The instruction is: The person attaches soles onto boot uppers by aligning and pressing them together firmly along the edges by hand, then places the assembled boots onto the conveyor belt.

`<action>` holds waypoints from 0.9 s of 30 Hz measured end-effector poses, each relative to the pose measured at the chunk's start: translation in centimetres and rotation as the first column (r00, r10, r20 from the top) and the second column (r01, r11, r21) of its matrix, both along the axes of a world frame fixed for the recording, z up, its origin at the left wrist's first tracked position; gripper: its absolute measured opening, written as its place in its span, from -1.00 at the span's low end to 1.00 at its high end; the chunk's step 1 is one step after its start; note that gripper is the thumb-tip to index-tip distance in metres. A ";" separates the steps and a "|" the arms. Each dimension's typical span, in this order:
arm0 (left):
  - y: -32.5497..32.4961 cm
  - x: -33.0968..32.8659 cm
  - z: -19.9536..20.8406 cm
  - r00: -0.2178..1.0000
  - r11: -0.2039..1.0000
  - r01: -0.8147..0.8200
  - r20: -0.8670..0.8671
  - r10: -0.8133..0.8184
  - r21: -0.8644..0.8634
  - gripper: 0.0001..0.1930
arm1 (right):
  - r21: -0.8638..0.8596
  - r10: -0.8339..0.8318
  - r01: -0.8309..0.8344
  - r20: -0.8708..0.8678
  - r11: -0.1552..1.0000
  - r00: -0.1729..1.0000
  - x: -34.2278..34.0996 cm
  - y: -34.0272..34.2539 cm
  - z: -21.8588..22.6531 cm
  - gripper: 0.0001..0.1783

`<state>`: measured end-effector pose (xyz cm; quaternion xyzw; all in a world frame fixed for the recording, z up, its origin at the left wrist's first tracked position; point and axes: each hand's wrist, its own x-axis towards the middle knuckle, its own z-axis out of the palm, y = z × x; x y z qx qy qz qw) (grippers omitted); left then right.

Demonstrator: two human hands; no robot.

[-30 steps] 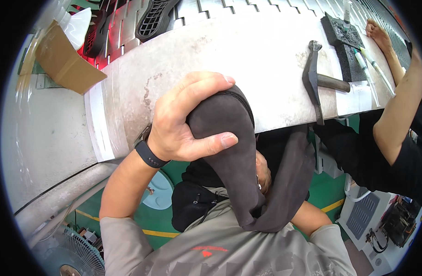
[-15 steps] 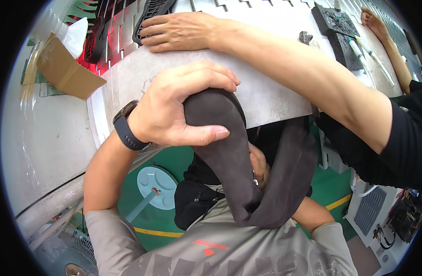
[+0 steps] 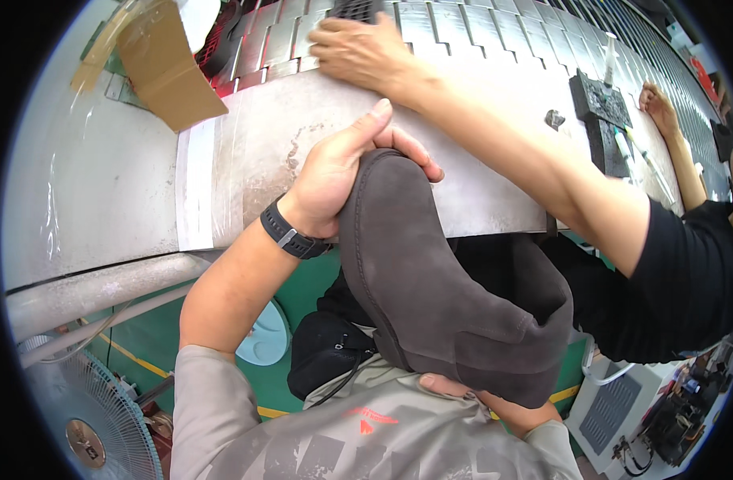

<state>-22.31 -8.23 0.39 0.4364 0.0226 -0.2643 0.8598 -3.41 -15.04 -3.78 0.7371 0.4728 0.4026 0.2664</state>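
Observation:
A dark grey suede boot (image 3: 410, 232) lies across my lap and the near table edge, its side turned up and its toe pointing away from me. My left hand (image 3: 338, 164), with a black watch at the wrist, wraps round the toe end, thumb and fingers curled over its edge. Low on the boot, my right hand (image 3: 445, 386) grips it from beneath; only the thumb and a little of the hand show, the other fingers being hidden. The boot's open shaft faces right, towards a neighbour in black.
A co-worker's bare arm (image 3: 510, 132) crosses the table from the right, its hand on a black shoe sole (image 3: 355, 10) on the metal slat conveyor (image 3: 438, 28). Brown cardboard (image 3: 162, 60) stands far left. Black foam blocks (image 3: 602, 100) and syringes lie right; a fan (image 3: 86, 432) stands lower left.
The boot has rolled over, showing its side and shaft opening. My left hand has shifted its grip at the toe. The co-worker's hand and the sole have moved right in the view.

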 end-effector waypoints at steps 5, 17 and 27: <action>-1.8 0.7 -0.5 0.985 0.999 0.036 0.167 -0.034 -0.011 -0.46 | -0.153 -0.241 0.248 0.059 0.957 0.969 0.6 -11.5 7.4 -0.53; -0.5 0.7 -0.8 0.979 0.999 0.038 0.202 -0.036 -0.004 -0.53 | 0.163 0.204 0.650 -0.979 0.742 0.013 -28.4 -21.1 11.9 -0.06; 5.6 5.9 0.8 0.850 0.897 -0.367 0.480 0.217 0.245 -0.46 | 0.166 0.061 0.527 -0.976 0.834 0.211 -29.5 -15.4 10.8 -0.08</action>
